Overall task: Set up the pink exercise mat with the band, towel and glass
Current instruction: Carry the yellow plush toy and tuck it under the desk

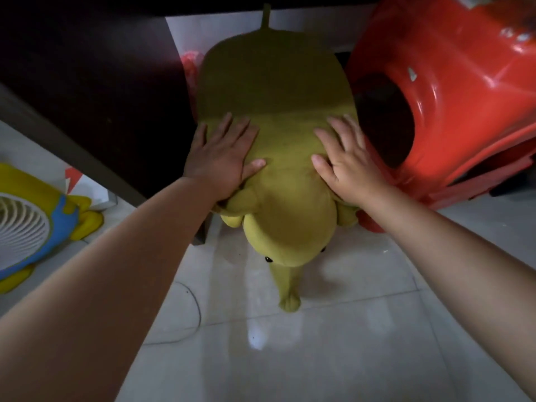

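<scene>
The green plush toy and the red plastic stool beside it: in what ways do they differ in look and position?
The green plush toy looks soft and matte, while the red plastic stool is hard and glossy. The toy lies stretched toward the camera with its trunk on the pale floor; the stool lies tipped on its side. The left hand and the right hand press flat on the toy; neither touches the stool. Both sit at the dark furniture's edge.
</scene>
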Demonstrator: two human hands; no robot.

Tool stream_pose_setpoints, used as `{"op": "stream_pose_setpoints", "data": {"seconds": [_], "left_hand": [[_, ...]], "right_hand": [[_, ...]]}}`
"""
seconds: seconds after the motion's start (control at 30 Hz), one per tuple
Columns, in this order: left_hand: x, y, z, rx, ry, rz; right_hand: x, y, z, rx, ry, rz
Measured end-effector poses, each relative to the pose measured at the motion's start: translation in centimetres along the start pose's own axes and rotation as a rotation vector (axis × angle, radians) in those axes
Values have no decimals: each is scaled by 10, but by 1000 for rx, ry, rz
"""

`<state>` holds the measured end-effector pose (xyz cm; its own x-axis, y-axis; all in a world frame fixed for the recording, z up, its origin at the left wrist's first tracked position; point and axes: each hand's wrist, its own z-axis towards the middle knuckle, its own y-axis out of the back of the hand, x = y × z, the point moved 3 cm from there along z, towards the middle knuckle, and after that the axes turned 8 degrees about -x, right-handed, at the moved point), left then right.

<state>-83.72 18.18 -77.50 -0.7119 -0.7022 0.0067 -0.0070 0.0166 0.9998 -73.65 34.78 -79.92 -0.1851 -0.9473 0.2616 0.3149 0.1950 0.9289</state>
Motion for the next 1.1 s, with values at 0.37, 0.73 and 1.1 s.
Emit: {"op": "stream_pose_setpoints", "data": {"seconds": [0.37, 0.73, 1.1], "left_hand": [[-7, 15, 13, 82, 260, 239], [-22, 13, -32, 195, 161, -155], [-35, 2, -40, 253, 7, -289]], "right_hand": [[8, 10, 36, 305, -158, -148], [20, 13, 1, 250, -166, 50], [14, 21, -19, 331, -162, 161]]}}
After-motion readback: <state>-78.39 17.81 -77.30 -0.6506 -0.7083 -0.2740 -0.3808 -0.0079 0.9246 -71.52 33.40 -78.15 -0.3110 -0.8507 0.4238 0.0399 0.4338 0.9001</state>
